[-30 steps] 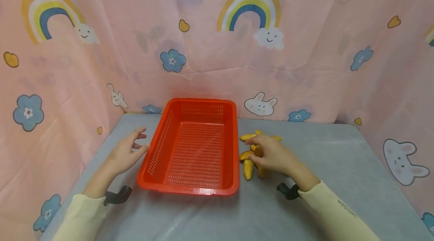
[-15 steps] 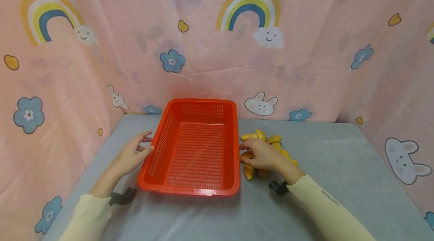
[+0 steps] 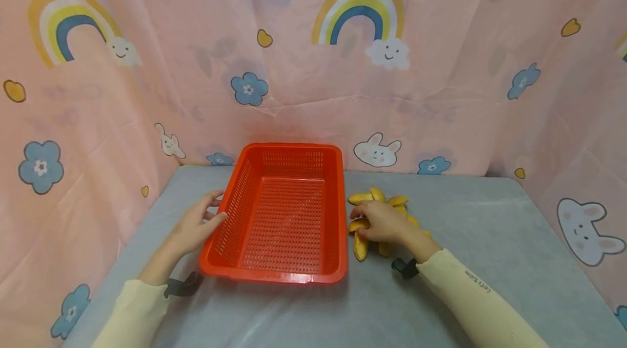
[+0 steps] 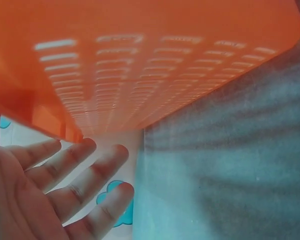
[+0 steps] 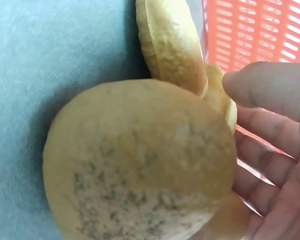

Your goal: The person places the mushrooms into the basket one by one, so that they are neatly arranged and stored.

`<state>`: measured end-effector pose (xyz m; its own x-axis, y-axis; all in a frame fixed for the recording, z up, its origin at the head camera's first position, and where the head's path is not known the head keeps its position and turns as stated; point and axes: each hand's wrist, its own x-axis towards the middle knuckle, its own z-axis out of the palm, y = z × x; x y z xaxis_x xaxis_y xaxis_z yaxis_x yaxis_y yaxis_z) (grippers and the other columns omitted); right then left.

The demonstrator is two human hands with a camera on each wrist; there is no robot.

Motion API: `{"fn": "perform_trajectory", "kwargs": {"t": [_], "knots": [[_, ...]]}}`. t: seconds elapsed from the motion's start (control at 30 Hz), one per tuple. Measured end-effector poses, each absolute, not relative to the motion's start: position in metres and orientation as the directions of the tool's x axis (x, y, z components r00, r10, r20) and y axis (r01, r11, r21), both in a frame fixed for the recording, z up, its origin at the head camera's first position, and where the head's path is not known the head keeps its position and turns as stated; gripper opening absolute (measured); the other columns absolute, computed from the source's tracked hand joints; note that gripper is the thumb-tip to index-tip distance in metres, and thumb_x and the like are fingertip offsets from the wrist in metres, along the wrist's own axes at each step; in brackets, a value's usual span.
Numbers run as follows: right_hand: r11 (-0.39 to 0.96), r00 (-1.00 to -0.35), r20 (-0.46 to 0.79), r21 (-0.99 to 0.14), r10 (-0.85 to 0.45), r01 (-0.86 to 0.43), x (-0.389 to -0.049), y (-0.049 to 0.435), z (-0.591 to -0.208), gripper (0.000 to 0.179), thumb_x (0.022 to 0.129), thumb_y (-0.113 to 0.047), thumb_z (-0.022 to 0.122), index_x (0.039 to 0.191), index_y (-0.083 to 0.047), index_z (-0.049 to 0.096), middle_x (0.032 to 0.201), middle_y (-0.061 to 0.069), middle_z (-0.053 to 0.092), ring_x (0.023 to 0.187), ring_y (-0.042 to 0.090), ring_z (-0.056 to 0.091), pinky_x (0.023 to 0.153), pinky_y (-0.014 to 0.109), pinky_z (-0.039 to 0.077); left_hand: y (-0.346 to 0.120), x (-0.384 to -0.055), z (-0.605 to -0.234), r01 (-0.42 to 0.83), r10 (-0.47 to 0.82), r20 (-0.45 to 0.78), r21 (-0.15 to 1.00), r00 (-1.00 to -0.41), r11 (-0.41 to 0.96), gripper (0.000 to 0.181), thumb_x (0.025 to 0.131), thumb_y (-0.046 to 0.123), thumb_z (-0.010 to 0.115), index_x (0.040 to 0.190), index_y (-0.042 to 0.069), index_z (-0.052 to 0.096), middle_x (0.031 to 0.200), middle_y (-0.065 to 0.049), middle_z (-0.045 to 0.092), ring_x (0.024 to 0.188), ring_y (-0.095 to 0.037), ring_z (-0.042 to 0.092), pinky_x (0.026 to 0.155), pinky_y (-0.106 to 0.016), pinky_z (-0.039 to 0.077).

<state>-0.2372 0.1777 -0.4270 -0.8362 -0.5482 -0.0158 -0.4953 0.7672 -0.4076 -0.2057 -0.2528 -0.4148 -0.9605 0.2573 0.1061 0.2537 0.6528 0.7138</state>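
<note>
In the head view my left hand (image 3: 196,228) is at the left side of a red perforated plastic basket (image 3: 340,212), its thumb at the rim. Its fingers (image 4: 97,172) stretch loosely beside the outer wall in the left wrist view. My right hand (image 3: 384,223) hovers over a cluster of yellow banana-shaped pieces (image 3: 361,250) to the right of the basket. In the right wrist view its thumb (image 5: 262,87) is near a narrow yellow piece (image 5: 221,92), with the other fingers behind. A rounded tan thing with dark specks (image 5: 140,160) fills the foreground, hiding part of that hand.
The grey table (image 3: 480,228) holds the basket and the yellow pieces. A pink patterned curtain (image 3: 441,92) hangs behind and at both sides. Dark brackets (image 3: 405,268) stick out at both wrists.
My left hand has moved right, up to the basket's side. My right hand has shifted slightly left, uncovering more yellow pieces on its right. The basket looks nearly unmoved.
</note>
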Motion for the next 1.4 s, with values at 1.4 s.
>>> {"fn": "perform_trajectory", "kwargs": {"t": [1.4], "knots": [[0.723,-0.857,0.072,-0.503,-0.511,-0.473,-0.245,0.201,-0.393,0.024,0.081,-0.014,0.073,0.105,-0.010,0.070,0.100,0.003,0.068,0.086,0.017,0.059,0.076,0.033,0.057,-0.243,-0.207,-0.422,0.239,0.194,0.149,0.743,-0.970,0.625,0.055,0.092,0.010,0.053,0.144,0.001,0.037,0.126,-0.025,0.053,0.083,-0.022,0.060,0.065,-0.027,0.056]]}}
